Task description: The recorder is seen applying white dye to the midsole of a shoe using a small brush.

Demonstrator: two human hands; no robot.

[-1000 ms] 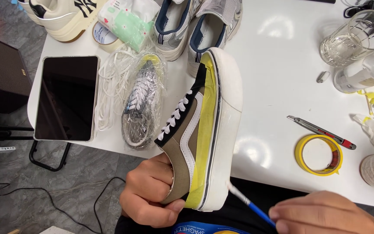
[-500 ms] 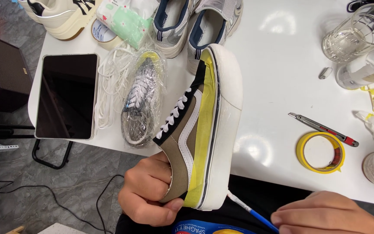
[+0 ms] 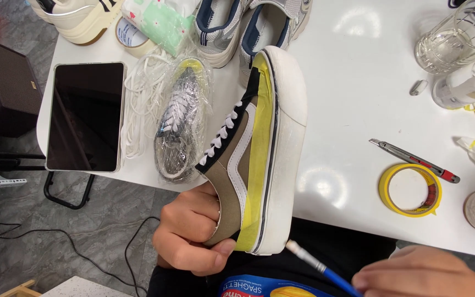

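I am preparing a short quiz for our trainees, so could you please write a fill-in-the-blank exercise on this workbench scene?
1. The left hand grips the sneaker at its ____ end.
2. The band of masking tape above the sneaker's white sole is ____ in colour.
3. The right hand holds a paintbrush with a ____ handle.
4. The utility knife lies on the white table just above the roll of ____.

Missing words: heel; yellow; blue; tape
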